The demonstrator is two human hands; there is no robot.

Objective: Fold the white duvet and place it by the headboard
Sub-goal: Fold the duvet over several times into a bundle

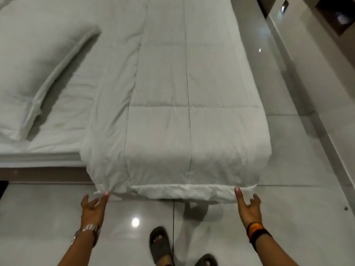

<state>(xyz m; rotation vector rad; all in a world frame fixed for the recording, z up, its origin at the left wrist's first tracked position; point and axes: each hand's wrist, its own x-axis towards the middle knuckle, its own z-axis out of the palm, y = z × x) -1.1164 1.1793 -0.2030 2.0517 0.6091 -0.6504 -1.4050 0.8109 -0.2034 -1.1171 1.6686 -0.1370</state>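
The white duvet [172, 104] lies folded into a long strip along the right side of the bed, and its near end hangs over the bed's edge toward the floor. My left hand [94, 208] reaches up to the hanging end's left corner, one fingertip touching the hem and the thumb spread apart. My right hand [248, 206] does the same at the right corner, fingers apart and one fingertip on the hem. Neither hand has fabric pinched in it. The headboard is not in view.
A white pillow [38, 70] lies on the bed sheet [63, 120] to the left of the duvet. Glossy grey floor tiles [288, 189] run below and to the right of the bed. My sandalled feet [159, 244] stand by the bed's edge. Dark furniture [334, 18] lines the far right.
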